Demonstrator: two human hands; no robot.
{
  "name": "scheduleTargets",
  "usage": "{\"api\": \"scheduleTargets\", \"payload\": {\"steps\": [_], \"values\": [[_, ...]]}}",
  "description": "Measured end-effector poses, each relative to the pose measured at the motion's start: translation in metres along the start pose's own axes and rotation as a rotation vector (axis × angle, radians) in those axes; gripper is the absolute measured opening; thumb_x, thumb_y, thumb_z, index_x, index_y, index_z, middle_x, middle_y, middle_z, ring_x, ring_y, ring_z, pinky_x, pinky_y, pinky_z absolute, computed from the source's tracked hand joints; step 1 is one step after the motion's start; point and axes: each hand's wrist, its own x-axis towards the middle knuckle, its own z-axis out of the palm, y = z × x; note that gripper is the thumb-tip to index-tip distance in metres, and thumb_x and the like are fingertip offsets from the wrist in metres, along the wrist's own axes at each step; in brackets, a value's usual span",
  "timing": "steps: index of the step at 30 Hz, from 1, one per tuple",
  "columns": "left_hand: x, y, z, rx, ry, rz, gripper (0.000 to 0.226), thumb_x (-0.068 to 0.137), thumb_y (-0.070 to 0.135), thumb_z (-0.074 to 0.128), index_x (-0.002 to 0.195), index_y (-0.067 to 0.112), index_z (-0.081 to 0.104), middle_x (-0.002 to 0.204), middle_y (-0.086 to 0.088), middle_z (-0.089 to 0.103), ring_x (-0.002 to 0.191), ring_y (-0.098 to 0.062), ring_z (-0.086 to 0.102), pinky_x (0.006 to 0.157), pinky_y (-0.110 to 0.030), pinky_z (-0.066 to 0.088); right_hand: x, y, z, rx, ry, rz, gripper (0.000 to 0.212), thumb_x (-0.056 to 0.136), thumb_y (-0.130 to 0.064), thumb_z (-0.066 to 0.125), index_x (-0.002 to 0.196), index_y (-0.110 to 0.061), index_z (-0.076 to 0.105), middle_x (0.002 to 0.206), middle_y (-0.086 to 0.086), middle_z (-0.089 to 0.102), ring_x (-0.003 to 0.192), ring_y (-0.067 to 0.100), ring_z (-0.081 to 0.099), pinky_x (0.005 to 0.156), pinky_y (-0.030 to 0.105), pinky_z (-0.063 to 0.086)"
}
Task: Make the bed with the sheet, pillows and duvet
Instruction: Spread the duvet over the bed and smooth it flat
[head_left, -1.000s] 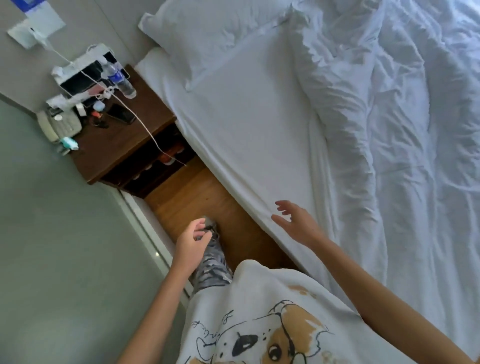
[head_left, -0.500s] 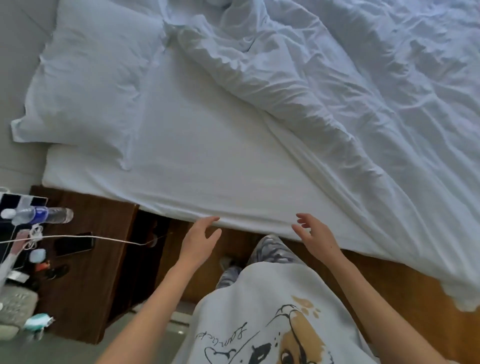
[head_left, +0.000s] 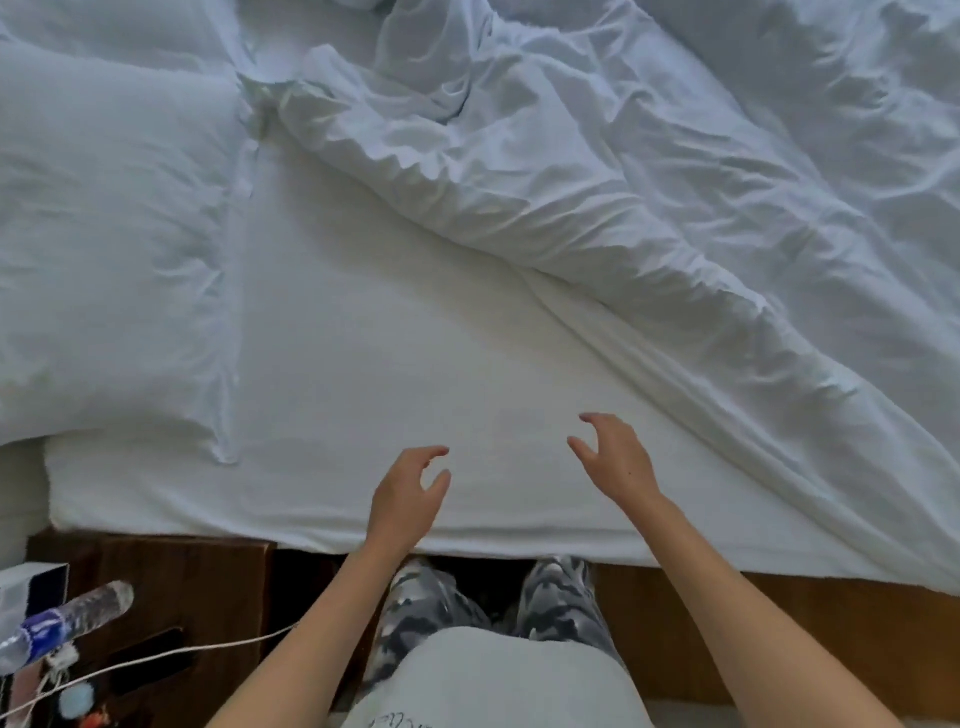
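Sheet (head_left: 363, 364) bare, duvet (head_left: 675, 182) rumpled right, nightstand (head_left: 197, 587) lower left

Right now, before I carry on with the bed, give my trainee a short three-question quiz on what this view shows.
1. True or false: the left hand grips the sheet.
2. Where does the bunched duvet lie relative to the pillow? A) on top of it B) to its right C) on the floor
3. Fill in: a clear water ______ stands on the nightstand.

Key:
1. False: both hands hover over it, fingers loosely curled, holding nothing; the right hand too.
2. B
3. bottle
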Motion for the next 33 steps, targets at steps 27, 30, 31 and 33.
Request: {"api": "scheduleTargets", "payload": {"steps": [27, 30, 31, 33], "values": [[0.469, 0.117, -0.006, 0.86, 0.041, 0.527, 0.083, 0.089, 0.022, 0.06, 0.155, 0.025, 0.01, 0.162, -0.013, -0.003, 0.147, -0.036, -0.004, 0.117, -0.056, 0.009, 0.332, 0.05, -0.025, -0.557, 0.302, 0.041, 0.122, 0.065, -0.066, 0.07, 0.154, -0.016, 0.003, 0.151, 0.028, 0.016, 0.139, 0.047, 0.013, 0.113, 0.061, 0.005], [0.509, 0.143, 0.0, 0.914, -0.063, 0.504, 0.101, 0.081, 0.03, 0.072, 0.154, 0.033, 0.002, 0.162, -0.008, -0.009, 0.148, -0.032, -0.006, 0.116, -0.058, 0.007, 0.347, 0.048, -0.02, -0.55, 0.257, 0.044, 0.119, 0.063, -0.06, 0.071, 0.153, -0.013, 0.009, 0.149, 0.032, 0.018, 0.136, 0.049, 0.019, 0.111, 0.062, 0.013], [0.523, 0.145, 0.003, 0.951, -0.107, 0.485, 0.105, 0.079, 0.033, 0.075, 0.154, 0.034, 0.002, 0.162, -0.008, -0.009, 0.148, -0.032, -0.005, 0.115, -0.059, 0.006, 0.35, 0.048, -0.015, -0.541, 0.266, 0.034, 0.115, 0.063, -0.055, 0.074, 0.152, -0.01, 0.018, 0.146, 0.033, 0.024, 0.132, 0.05, 0.025, 0.11, 0.062, 0.019], [0.546, 0.145, 0.01, 1.028, -0.168, 0.456, 0.107, 0.076, 0.038, 0.077, 0.154, 0.034, 0.004, 0.162, -0.01, -0.006, 0.147, -0.034, -0.001, 0.115, -0.061, 0.007, 0.358, 0.052, -0.005, -0.516, 0.292, 0.018, 0.107, 0.063, -0.048, 0.074, 0.15, -0.008, 0.026, 0.141, 0.033, 0.033, 0.126, 0.05, 0.035, 0.107, 0.062, 0.026]]}}
